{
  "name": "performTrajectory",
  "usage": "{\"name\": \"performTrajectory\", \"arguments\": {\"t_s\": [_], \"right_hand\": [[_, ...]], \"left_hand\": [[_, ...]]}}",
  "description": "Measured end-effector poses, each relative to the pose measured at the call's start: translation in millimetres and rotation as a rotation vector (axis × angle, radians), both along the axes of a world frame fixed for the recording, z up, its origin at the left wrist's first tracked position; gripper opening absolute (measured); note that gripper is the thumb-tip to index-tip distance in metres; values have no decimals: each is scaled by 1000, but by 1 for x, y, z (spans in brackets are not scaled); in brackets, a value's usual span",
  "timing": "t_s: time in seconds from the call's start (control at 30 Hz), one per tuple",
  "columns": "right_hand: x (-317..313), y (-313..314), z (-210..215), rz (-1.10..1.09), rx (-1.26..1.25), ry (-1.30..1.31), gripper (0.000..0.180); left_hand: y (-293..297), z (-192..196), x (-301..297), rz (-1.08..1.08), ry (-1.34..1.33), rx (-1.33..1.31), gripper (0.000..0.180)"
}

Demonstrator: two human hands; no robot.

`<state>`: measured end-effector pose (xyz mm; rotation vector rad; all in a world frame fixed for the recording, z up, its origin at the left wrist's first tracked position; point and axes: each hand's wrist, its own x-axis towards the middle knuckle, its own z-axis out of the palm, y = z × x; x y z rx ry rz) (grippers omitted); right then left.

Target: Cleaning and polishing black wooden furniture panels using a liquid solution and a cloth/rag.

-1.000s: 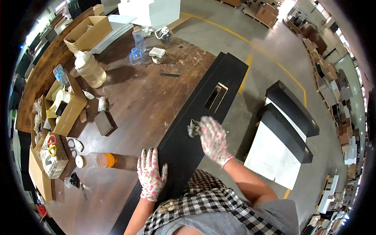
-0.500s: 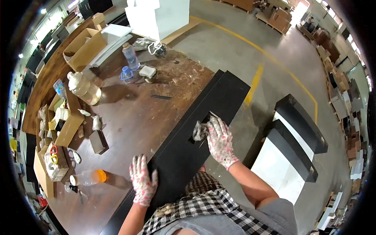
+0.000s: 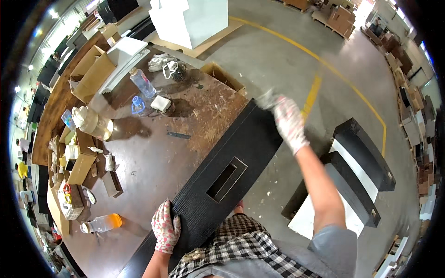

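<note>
A long black panel [image 3: 199, 185] with a rectangular cut-out lies slantwise along the right side of the brown table. My left hand [image 3: 165, 227], in a white glove with pink spots, rests on its near part with the fingers stretched out. At the panel's far end is my right hand [image 3: 288, 121], in a matching glove and smeared by motion. It is closed on a crumpled grey rag [image 3: 268, 99], which is blurred at the far edge. Bare wood-coloured edges show inside the cut-out.
Left on the table [image 3: 153, 160] stand a jug [image 3: 95, 124], a bottle with an orange end [image 3: 104, 223], a water bottle [image 3: 143, 83] and an open carton [image 3: 83, 155] of supplies. Right, black-and-white furniture pieces [image 3: 343, 180] rest on the floor. A brown box [image 3: 220, 76] stands beyond the table.
My right hand has moved with the rag from the cut-out to the panel's far end, uncovering the cut-out. My left hand stays on the panel.
</note>
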<state>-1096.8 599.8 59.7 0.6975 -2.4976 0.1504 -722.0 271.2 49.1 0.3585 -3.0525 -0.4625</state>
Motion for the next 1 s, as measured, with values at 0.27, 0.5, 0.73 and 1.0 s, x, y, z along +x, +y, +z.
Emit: {"name": "performTrajectory", "arguments": {"t_s": [0.27,0.5,0.73,1.0], "right_hand": [[-20,-15,-25,74,58,44,30],[-60,5,-8,-104,13,-144,38],[88,-105,-20,253,157,-304,49],[-2,-53,5,32,-70,-262,21]], "left_hand": [[4,9,-5,-1,10,29,61],[4,8,-2,22,7,55,57],[1,10,-5,46,-5,69,57],[5,12,-7,67,51,53,49]]}}
